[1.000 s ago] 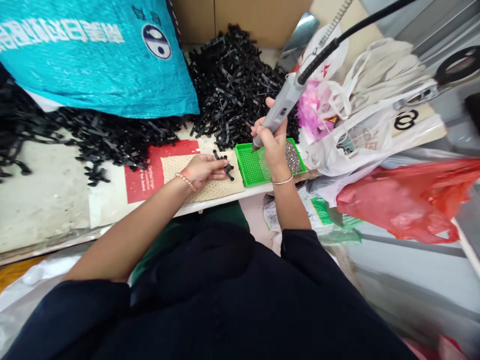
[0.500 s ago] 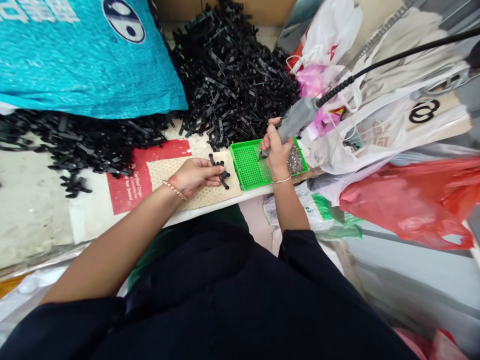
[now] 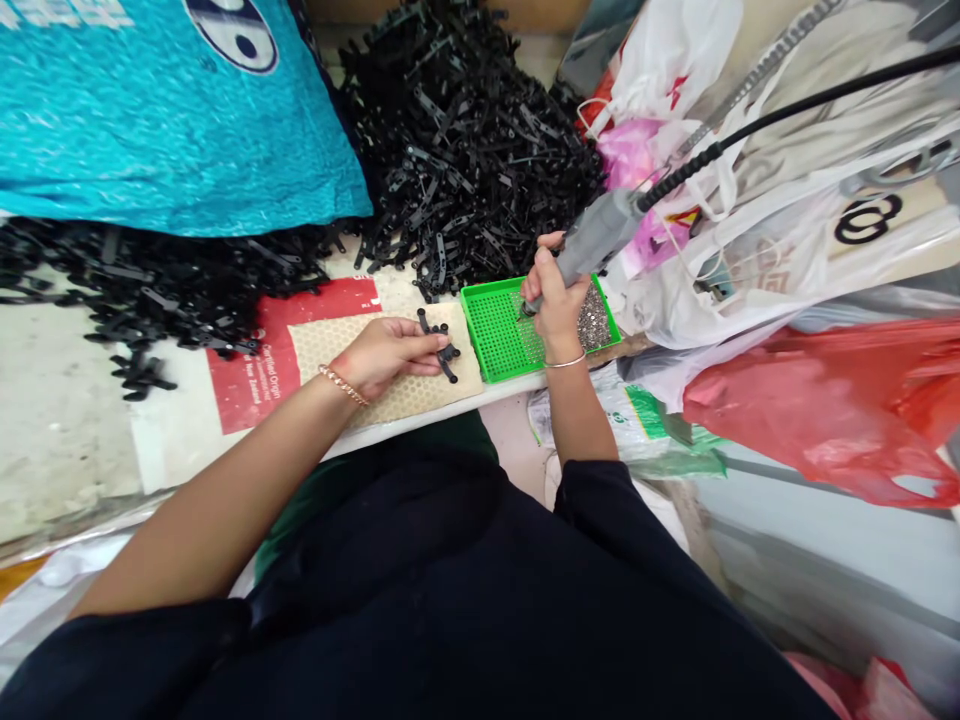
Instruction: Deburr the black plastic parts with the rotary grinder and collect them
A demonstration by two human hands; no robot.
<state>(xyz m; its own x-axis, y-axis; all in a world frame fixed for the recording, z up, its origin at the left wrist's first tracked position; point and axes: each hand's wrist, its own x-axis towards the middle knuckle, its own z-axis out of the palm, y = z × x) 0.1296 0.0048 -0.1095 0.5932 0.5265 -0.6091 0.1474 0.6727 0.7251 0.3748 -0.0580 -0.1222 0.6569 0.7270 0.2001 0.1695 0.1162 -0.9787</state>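
Pinched between the thumb and fingers of my left hand point(image 3: 394, 352) is a small black plastic bracket point(image 3: 447, 362) with several arms, held over a beige honeycomb-patterned mat point(image 3: 330, 350). My right hand point(image 3: 556, 300) wraps round a grey electric screwdriver point(image 3: 602, 235), whose tip points down into a green perforated tray point(image 3: 491, 345). Small metal screws point(image 3: 592, 318) lie heaped at the tray's right end, partly behind my right wrist. Whether a screw sits on the driver's tip is too small to tell.
A large heap of black plastic parts point(image 3: 465, 150) rises behind the tray, with more parts point(image 3: 172, 280) on the left. A blue sack point(image 3: 172, 120) stands at the back left. Plastic bags, one of them red point(image 3: 825, 400), crowd the right side. A black cable point(image 3: 810, 105) runs off the driver.
The camera view has shifted slightly. My hands stay in nearly the same places, still holding the bracket and the screwdriver.
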